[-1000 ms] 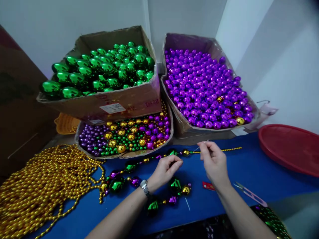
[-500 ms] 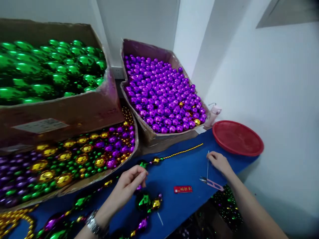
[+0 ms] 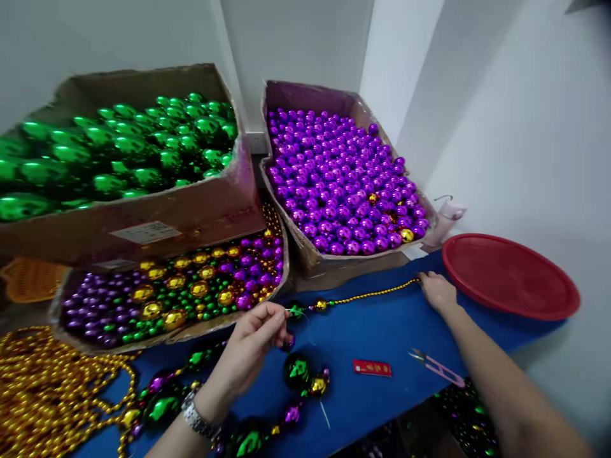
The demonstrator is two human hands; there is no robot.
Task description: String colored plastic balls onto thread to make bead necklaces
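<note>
Bare forearms (silver wristwatch [image 3: 196, 416], left)

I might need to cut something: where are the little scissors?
The scissors lie on the blue table, right of the red packet, beneath the right forearm.

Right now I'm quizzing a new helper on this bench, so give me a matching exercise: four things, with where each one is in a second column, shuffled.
Things:
1 purple balls
2 green balls
3 red tray
4 snips

Places:
A far right of the blue table
B back left box
C on the blue table by the right forearm
D back right box

Pairs: 1-D, 2-B, 3-A, 4-C
</note>
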